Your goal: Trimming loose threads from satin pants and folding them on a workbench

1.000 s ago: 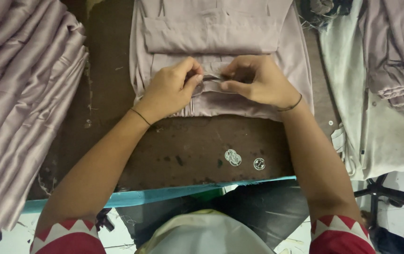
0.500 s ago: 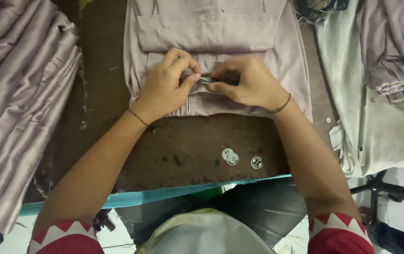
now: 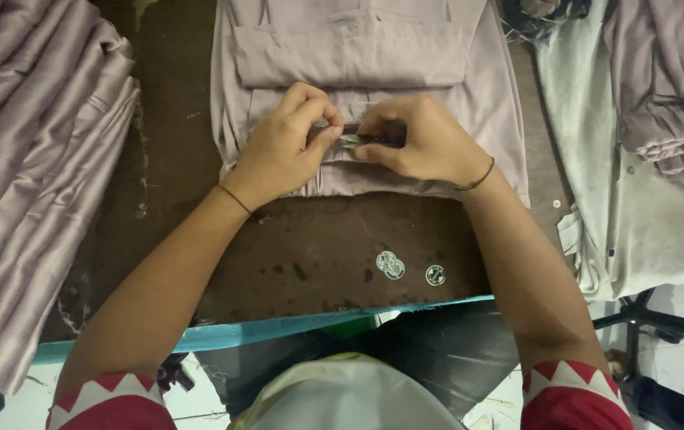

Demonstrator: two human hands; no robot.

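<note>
Your left hand [image 3: 290,143] and right hand [image 3: 417,139] are together, pinching a small metal clip [image 3: 350,142] on the folded shirt [image 3: 358,56] at table centre; keep the fabric flat under your fingers.

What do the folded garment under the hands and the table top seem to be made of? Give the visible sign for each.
Folded garment: likely thin woven cloth, pale mauve, faint sheen, soft creases. Table top: probably worn wood or board, dark brown, matte, stained and scuffed.
</note>
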